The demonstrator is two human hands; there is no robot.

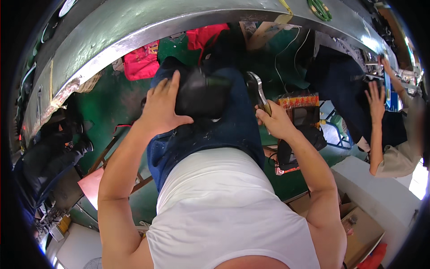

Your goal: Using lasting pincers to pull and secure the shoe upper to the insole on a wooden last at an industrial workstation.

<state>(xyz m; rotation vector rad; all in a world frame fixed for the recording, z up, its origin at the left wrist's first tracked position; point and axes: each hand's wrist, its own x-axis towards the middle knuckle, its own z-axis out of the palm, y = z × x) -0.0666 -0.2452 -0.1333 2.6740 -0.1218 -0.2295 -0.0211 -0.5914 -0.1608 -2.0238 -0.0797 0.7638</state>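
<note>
A black object (201, 96), smeared by motion, lies over my thighs in dark blue trousers (224, 127); its kind is unclear. My left hand (163, 105) is at its left edge, fingers spread and thumb stretched out below it. I cannot tell whether the palm touches it. To the right of my thigh, my right hand (277, 119) is closed round the handle of shiny metal pincers (258, 87). Their curved head points up and away from me, apart from the black object.
A long metal-edged bench (179, 19) curves across the far side. Red cloth items (141, 62) lie beneath it. At right are a black bag (302, 145), a blue-framed stool (338, 134) and a co-worker's raised hand (375, 99). Another person's dark-clad legs (49, 157) are at left.
</note>
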